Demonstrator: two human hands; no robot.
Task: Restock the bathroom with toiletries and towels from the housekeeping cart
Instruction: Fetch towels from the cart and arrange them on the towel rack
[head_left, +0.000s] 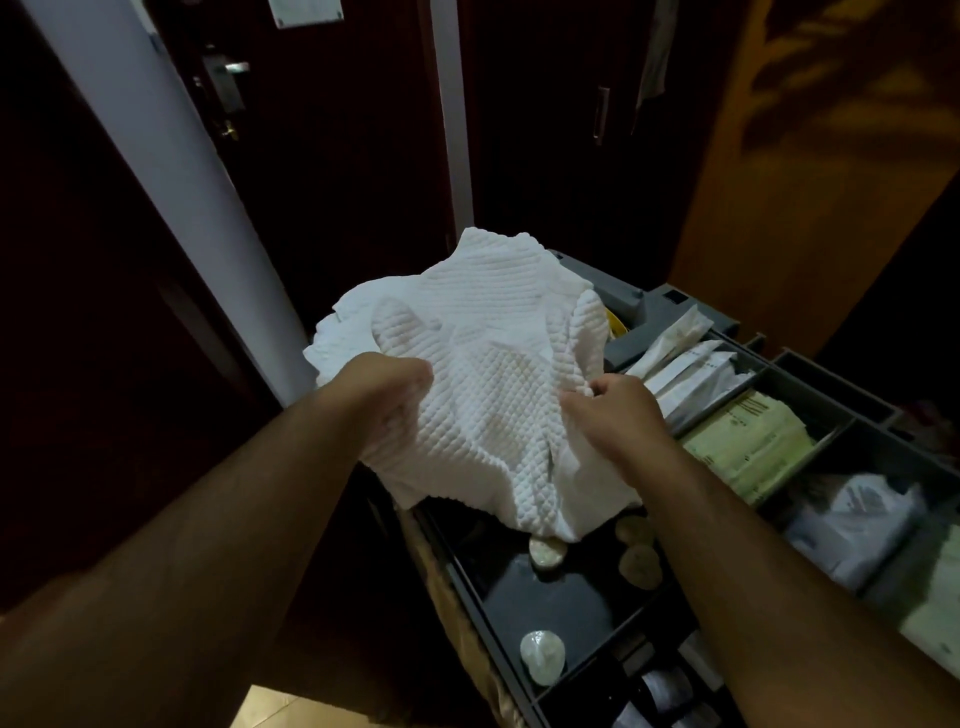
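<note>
A white waffle-textured towel (493, 374) hangs crumpled above the housekeeping cart (810, 374), held up by both hands. My left hand (387, 397) grips its left edge with curled fingers. My right hand (615, 410) pinches a fold on its right side. The towel's lower part droops over the cart's dark tray (550, 597), hiding the tray's far end. Small round wrapped soaps (543, 657) lie in that tray.
The grey cart top has compartments with white packets (691, 369), green packets (748, 441) and white bagged items (857, 525). A white door frame (171, 182) rises at left, dark wooden doors stand behind, and a wooden panel (831, 156) is at right.
</note>
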